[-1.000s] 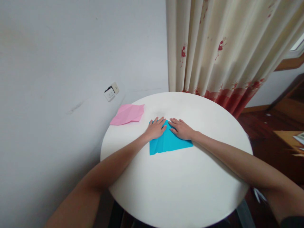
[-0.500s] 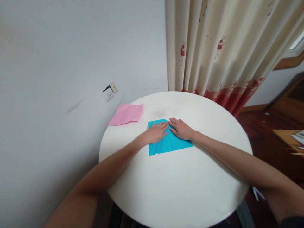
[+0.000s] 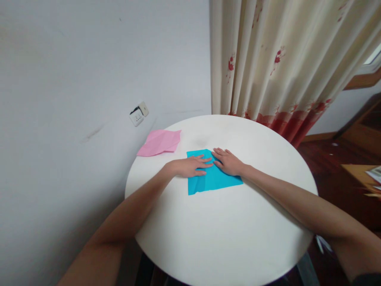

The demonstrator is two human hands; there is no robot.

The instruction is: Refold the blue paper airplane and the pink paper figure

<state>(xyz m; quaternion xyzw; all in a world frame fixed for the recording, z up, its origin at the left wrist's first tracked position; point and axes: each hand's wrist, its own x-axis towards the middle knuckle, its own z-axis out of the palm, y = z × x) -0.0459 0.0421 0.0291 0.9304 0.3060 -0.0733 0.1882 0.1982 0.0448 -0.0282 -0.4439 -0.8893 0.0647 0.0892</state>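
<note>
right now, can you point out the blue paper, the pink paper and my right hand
Blue paper (image 3: 213, 177), head view: on the uncovered middle of the sheet.
Pink paper (image 3: 160, 142), head view: on the middle of the sheet.
Right hand (image 3: 228, 163), head view: on the back of the hand.

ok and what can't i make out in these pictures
All in the head view:
- Blue paper: parts covered by the left hand and right hand.
- Curtain: top cut off by the upper edge.
- Pile at far right: cut off by the right edge, too blurred to identify.
</note>
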